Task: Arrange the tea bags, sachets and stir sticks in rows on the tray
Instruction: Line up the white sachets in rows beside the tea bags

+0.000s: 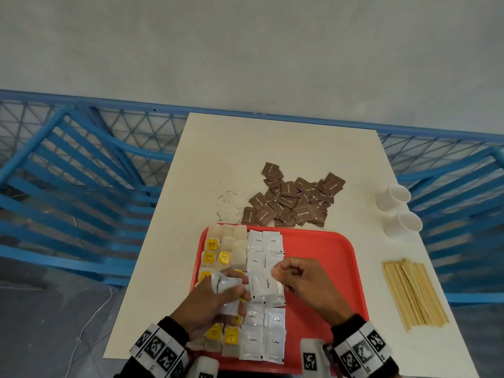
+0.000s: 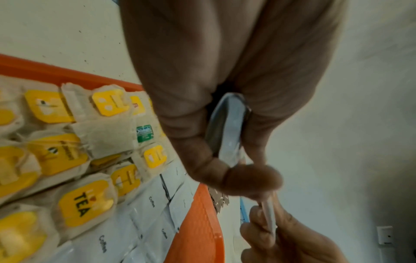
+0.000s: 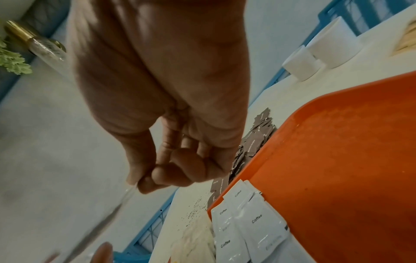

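A red tray [image 1: 321, 268] sits at the near table edge. Tea bags [image 1: 215, 249] with yellow tags fill its left columns, and white coffee sachets [image 1: 261, 336] lie in two columns beside them. My left hand [image 1: 215, 298] grips a small stack of white sachets [image 2: 227, 128] above the tea bags. My right hand [image 1: 300, 279] pinches the edge of one coffee sachet [image 1: 267, 285], held just above the sachet columns between both hands. Brown sugar sachets [image 1: 294, 200] lie in a loose pile beyond the tray. Wooden stir sticks [image 1: 414, 293] lie on the table to the right.
Two white paper cups [image 1: 395, 197] stand at the table's right edge, above the stir sticks. Dark crumbs [image 1: 226, 200] are scattered left of the brown pile. The tray's right half [image 3: 337, 160] is bare. Blue chairs and a blue fence surround the table.
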`<state>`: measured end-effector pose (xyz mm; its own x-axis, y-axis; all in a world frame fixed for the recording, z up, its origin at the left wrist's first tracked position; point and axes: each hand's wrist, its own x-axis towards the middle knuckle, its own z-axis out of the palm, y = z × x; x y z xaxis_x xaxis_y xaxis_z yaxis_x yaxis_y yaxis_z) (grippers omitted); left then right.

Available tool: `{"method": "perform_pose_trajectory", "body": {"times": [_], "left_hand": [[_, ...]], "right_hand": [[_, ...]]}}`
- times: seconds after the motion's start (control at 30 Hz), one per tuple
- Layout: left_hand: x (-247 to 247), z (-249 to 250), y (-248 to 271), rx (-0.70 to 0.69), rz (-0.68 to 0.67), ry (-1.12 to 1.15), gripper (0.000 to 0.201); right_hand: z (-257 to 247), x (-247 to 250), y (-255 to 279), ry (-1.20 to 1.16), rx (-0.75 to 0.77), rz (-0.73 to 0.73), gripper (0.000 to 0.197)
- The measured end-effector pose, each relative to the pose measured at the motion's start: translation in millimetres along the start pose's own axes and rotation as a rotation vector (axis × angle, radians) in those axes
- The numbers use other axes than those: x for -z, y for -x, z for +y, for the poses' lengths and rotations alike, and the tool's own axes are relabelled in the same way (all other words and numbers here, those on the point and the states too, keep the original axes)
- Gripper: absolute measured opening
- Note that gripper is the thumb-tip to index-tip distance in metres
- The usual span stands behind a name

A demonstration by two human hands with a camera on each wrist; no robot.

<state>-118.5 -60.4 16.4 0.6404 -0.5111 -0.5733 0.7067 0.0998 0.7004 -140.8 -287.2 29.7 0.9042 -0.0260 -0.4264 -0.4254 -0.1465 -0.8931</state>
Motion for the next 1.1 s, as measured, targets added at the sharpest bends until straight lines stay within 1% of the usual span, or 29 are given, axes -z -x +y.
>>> {"method": "perform_pose_trajectory", "body": {"times": [0.1, 0.23, 0.33, 0.37, 0.4, 0.47, 0.5, 0.53, 0.63, 0.73, 0.8, 0.83, 0.9, 0.97, 1.03, 1.1], "left_hand": [[-6, 6, -1, -0.039, 0.031, -0.135, 0.038], [-12, 1, -7, -0.067, 0.042, -0.288, 0.023], [-9, -6, -7, -0.050, 0.079, -0.249, 0.016], [-7, -8, -6, -0.038, 0.095, -0.217, 0.018], [-4, -11, -6, -0.026, 0.108, -0.182, 0.025], [2, -17, -6, 0.027, 0.109, -0.133, 0.046], [2, -20, -5, 0.061, 0.096, -0.127, 0.050], [2, -24, -4, 0.090, 0.078, -0.140, 0.047], [2, -33, -3, 0.127, 0.047, -0.222, 0.026], [9, -33, -2, 0.104, 0.077, -0.251, 0.019], [20, -27, 1, 0.082, 0.124, -0.214, 0.024], [26, -25, 3, 0.071, 0.143, -0.186, 0.032], [38, -22, 6, 0.060, 0.170, -0.138, 0.050], [48, -22, 8, 0.065, 0.188, -0.102, 0.062], [52, -23, 9, 0.069, 0.196, -0.081, 0.068], [53, -23, 10, 0.074, 0.185, -0.075, 0.070]], "right_hand": [[0, -2, 1, -0.039, -0.013, 0.033, 0.013], [2, -9, 5, -0.074, -0.010, 0.059, 0.016], [8, -12, 6, -0.175, -0.043, 0.134, 0.020], [10, -12, 7, -0.205, -0.069, 0.142, 0.020], [12, -12, 8, -0.200, -0.096, 0.113, 0.021], [18, -18, 12, -0.112, -0.150, -0.025, 0.020], [22, -21, 14, -0.088, -0.165, -0.070, 0.017], [26, -24, 14, -0.096, -0.172, -0.066, 0.014], [28, -27, 7, -0.173, -0.183, 0.084, 0.013], [26, -15, -7, -0.069, -0.149, 0.227, 0.006], [29, -3, -20, 0.066, -0.150, 0.236, 0.002], [30, 0, -25, 0.140, -0.165, 0.194, 0.003], [32, 0, -34, 0.256, -0.192, 0.061, 0.004], [34, -8, -42, 0.333, -0.173, -0.030, 0.003], [38, -19, -50, 0.377, -0.148, -0.053, 0.003], [43, -28, -57, 0.415, -0.127, -0.030, 0.006]]}}
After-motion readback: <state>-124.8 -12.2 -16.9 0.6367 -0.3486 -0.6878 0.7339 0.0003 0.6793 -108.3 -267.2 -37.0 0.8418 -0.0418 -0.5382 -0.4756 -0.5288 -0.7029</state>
